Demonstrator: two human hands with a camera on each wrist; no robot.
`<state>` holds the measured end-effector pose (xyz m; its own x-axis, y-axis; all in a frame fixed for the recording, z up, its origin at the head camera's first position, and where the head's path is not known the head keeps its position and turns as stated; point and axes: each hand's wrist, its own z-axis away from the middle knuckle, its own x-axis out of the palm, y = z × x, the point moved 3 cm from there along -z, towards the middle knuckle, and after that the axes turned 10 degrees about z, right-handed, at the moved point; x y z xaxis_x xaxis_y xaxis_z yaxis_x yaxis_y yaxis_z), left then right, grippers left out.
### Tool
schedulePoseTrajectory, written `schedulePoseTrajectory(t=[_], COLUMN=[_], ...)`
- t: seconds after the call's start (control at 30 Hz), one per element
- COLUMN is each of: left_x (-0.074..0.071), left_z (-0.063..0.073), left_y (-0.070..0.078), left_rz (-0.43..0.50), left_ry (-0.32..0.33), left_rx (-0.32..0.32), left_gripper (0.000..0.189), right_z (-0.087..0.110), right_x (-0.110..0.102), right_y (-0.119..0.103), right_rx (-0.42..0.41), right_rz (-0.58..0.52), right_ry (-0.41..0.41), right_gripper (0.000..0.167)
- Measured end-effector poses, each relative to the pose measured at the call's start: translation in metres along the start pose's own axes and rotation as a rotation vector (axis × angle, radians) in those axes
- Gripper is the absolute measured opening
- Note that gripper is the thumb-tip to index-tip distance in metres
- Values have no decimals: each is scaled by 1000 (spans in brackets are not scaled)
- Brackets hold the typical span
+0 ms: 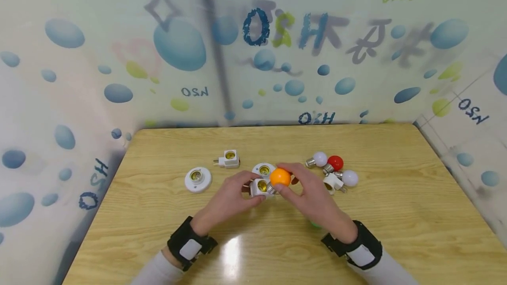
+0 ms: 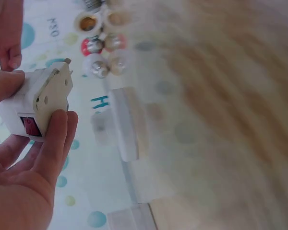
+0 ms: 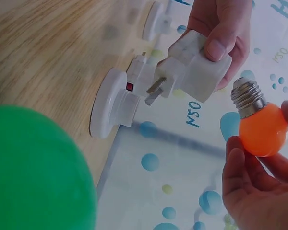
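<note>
My left hand [image 1: 231,193] grips a white plug-in lamp socket [image 1: 256,188] between thumb and fingers. Its two flat prongs show in the right wrist view, and a red rocker switch [image 2: 30,126] in the left wrist view. With thumb and fingertips, my right hand [image 1: 313,193] pinches an orange bulb [image 3: 263,129] by its round globe. The bulb's metal screw base points toward the socket; in the right wrist view the two are apart. Just behind the hands lies a round white lamp holder [image 1: 264,170], partly covered.
Left of the hands are another round lamp holder [image 1: 198,180] and a plug-in socket [image 1: 229,158]. To the right lie a white bulb [image 1: 320,158], a red bulb [image 1: 336,162], another white bulb [image 1: 350,178] and a white socket [image 1: 332,182]. A green bulb [image 3: 38,167] sits near the right wrist.
</note>
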<state>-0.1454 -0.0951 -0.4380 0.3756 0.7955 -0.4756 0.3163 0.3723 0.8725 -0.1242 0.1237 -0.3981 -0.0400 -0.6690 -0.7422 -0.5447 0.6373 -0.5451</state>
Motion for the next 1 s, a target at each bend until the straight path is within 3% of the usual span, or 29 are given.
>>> schedulePoseTrajectory(t=[0.17, 0.37, 0.83, 1.0], left_x=[2, 4, 3, 4], left_z=[-3, -3, -5, -6], left_y=[5, 6, 7, 10], left_rz=[2, 21, 13, -31], left_ry=[-1, 32, 25, 25], left_rx=[-15, -23, -15, 14], left_gripper=[41, 40, 40, 39], right_z=[-1, -4, -1, -1], right_x=[-2, 0, -1, -1], right_y=[0, 0, 0, -1], right_rx=[-25, -58, -90, -105], right_rz=[-30, -55, -4, 17], right_ry=[22, -18, -94, -115], right_gripper=[50, 52, 52, 52])
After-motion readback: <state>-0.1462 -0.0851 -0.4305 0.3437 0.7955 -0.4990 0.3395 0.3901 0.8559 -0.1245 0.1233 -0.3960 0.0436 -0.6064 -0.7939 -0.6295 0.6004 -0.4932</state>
